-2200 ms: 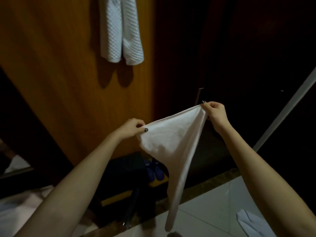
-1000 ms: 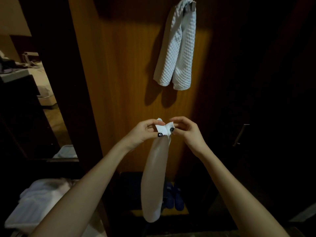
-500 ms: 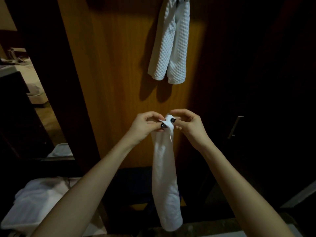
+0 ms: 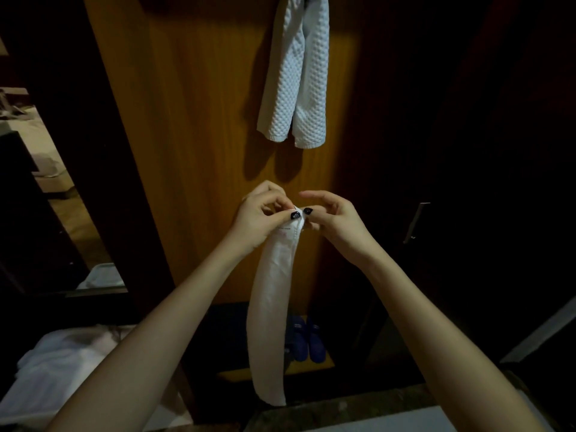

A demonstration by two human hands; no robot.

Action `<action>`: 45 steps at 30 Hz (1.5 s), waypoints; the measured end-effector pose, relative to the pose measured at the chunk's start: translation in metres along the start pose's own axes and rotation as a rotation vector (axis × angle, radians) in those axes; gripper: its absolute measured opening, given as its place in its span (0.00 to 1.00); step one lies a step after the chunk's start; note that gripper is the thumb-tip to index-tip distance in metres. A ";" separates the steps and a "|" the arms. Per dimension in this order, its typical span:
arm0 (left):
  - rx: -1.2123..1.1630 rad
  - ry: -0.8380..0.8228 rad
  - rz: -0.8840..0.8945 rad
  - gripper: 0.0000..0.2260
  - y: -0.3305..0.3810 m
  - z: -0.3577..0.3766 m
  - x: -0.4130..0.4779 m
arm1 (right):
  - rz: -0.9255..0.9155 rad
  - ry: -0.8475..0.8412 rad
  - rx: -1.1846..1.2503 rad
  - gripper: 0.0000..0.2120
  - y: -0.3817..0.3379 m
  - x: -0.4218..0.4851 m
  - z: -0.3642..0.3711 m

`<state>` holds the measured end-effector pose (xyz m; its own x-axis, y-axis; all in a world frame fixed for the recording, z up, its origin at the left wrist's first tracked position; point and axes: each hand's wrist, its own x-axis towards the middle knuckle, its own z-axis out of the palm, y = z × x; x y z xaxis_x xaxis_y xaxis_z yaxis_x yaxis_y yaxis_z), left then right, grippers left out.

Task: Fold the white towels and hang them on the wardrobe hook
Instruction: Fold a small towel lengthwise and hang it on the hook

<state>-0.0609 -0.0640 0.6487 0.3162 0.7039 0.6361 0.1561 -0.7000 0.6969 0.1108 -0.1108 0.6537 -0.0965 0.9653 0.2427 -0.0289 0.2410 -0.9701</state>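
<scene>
white towel [image 4: 274, 307]: narrowed from spread triangle to hanging strip.
hands: left hand [image 4: 258, 218], right hand [image 4: 333, 219] together, pinching its top.

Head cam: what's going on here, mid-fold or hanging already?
Mid-fold. A person faces the wooden wardrobe panel, with the left hand and right hand close together, both pinching the top end of a white towel. It is folded into a long narrow strip and hangs straight down between the forearms. It is not hung yet. A waffle-textured towel already hangs on the panel above the hands, and its top runs out of frame. More white linen lies at lower left.
</scene>
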 end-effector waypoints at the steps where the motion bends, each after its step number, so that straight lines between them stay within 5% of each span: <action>1: 0.011 0.000 0.009 0.08 0.001 -0.001 0.000 | 0.014 -0.037 0.026 0.17 -0.001 -0.001 -0.002; 6: -0.031 -0.055 0.038 0.08 -0.001 -0.003 0.003 | 0.002 -0.102 -0.009 0.24 -0.003 -0.003 -0.003; 12: -0.231 -0.154 -0.141 0.09 -0.007 0.005 0.010 | -0.060 0.040 0.026 0.18 -0.001 -0.008 -0.004; 21: -0.380 -0.418 -0.222 0.05 -0.002 -0.003 0.019 | -0.106 0.009 -0.016 0.10 -0.023 -0.008 -0.019; 35: -0.173 -0.308 -0.038 0.09 -0.002 0.005 0.027 | -0.204 0.103 -0.533 0.04 -0.037 0.004 -0.021; 39: 0.058 -0.457 -0.114 0.16 -0.014 -0.012 0.030 | -0.222 0.150 -0.648 0.03 -0.034 0.014 -0.028; 45: 0.009 -0.451 -0.295 0.14 -0.038 -0.051 0.017 | -0.233 0.274 -0.728 0.03 -0.031 0.026 -0.054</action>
<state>-0.1088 -0.0196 0.6498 0.6282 0.7500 0.2069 0.3064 -0.4830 0.8203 0.1630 -0.0881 0.6893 0.0818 0.8500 0.5203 0.6457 0.3525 -0.6774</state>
